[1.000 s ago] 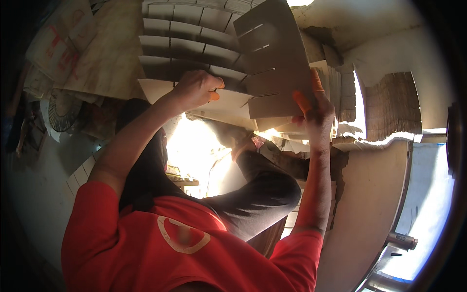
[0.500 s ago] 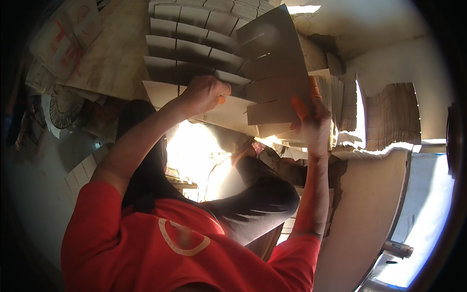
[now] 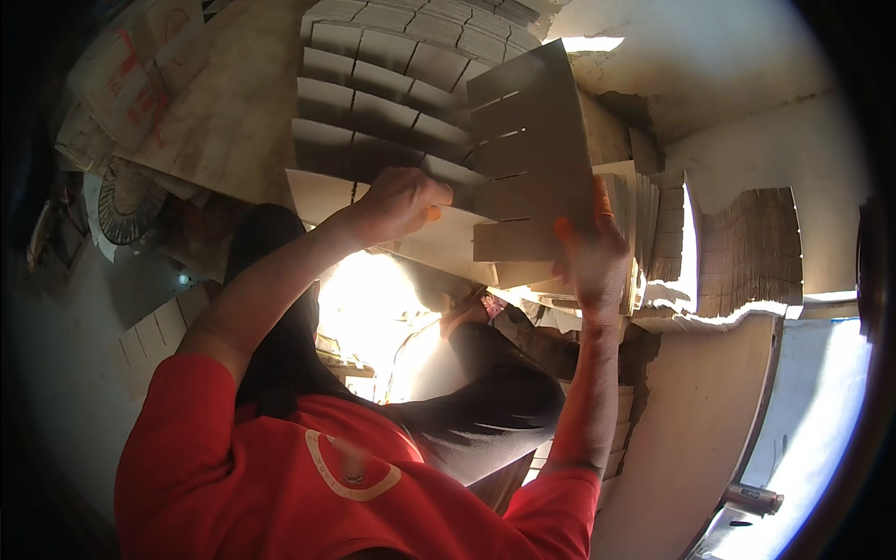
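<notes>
My right hand (image 3: 597, 250), with orange covers on its fingers, grips the right edge of a grey cardboard divider sheet (image 3: 532, 154). Several parallel slots run into that sheet from its left side. It stands tilted at the right end of a grid of interlocked cardboard dividers (image 3: 383, 112). At the near side of this grid, my left hand (image 3: 403, 201) is closed, its fingers pinched at the top of the nearest cardboard strip (image 3: 448, 238). Orange covers show on its fingertips too. The exact grip of the left fingertips is partly hidden.
Stacked cardboard sheets (image 3: 616, 187) stand just right of my right hand, with a further slotted stack (image 3: 751, 247) beyond. A plain board (image 3: 224, 103) lies left of the grid, near a round ribbed object (image 3: 131, 203). Bright light falls between my legs.
The whole view has shifted, so the grid and the sheet sit slightly lower in the picture. Both hands keep their grips, and the sheet stays at nearly the same place against the grid.
</notes>
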`<state>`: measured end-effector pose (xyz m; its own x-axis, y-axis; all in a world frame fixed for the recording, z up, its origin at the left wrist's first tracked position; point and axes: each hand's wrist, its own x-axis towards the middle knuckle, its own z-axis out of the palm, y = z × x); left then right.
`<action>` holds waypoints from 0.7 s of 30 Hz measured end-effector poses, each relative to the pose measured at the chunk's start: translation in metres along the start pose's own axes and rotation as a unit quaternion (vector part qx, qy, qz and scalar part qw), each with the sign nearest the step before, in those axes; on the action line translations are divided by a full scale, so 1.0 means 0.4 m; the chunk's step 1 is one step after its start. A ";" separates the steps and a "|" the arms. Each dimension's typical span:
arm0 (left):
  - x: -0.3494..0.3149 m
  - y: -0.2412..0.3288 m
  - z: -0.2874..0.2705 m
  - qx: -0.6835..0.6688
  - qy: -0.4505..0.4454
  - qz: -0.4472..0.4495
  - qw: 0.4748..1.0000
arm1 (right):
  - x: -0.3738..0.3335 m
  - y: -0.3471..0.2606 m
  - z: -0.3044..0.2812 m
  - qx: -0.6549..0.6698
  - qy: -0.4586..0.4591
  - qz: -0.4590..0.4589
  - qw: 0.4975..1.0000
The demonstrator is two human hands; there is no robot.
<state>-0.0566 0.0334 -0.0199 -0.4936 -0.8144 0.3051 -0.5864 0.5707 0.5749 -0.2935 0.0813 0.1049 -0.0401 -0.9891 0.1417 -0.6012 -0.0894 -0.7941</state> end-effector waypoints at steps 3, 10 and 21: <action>0.006 0.006 -0.008 -0.010 -0.004 0.002 1.000 | 0.005 -0.006 -0.005 0.003 -0.006 0.020 1.000; 0.009 0.005 -0.010 -0.019 -0.008 0.012 1.000 | 0.013 0.020 0.044 -0.003 -0.094 0.045 0.995; 0.005 0.005 -0.003 0.001 -0.021 -0.012 1.000 | 0.001 0.155 0.117 -0.259 -0.149 -0.192 0.935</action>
<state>-0.0577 0.0329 -0.0172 -0.5059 -0.8227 0.2593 -0.5994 0.5515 0.5801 -0.2935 0.0698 0.0280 0.4354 -0.8915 0.1254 -0.8344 -0.4519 -0.3156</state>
